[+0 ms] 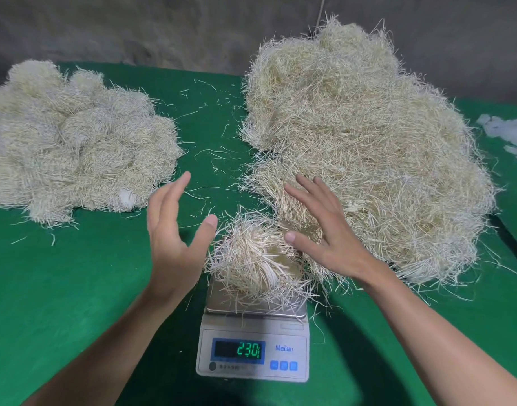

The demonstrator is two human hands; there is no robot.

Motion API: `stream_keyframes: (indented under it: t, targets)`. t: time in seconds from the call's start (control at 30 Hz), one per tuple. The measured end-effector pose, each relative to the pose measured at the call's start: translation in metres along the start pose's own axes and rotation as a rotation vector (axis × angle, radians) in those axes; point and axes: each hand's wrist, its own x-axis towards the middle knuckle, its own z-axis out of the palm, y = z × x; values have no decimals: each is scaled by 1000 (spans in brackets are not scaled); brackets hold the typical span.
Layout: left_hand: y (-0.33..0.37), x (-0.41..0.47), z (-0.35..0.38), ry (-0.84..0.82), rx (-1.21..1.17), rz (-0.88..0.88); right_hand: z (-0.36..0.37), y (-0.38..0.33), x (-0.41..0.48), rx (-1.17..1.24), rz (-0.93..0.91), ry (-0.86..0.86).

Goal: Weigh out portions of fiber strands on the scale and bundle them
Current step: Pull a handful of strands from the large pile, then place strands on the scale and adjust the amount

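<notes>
On the green table, your biggest strand heap lies right, a smaller pile left. The near scale carries a portion. Your left hand and right hand flank it, fingers spread, holding nothing.

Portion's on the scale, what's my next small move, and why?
Probably close both hands around the portion and lift it off for bundling: the left hand and right hand hover open either side, and the scale display shows a reading.
</notes>
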Motion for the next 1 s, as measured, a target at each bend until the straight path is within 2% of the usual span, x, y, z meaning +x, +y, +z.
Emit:
stream_keyframes:
  t: [0.63, 0.8, 0.9, 1.0]
  targets:
    - [-6, 1, 5, -41, 1, 28, 9, 2, 1, -47, -26, -81]
    - [-16, -1, 8, -39, 48, 13, 13, 4, 1, -69, 32, -217]
    - [-30, -2, 12, -88, 91, -144, 27, 3, 6, -103, 115, -323]
    - [-48, -5, 13, -226, 56, -385, 51, 2, 12, -181, 172, -391]
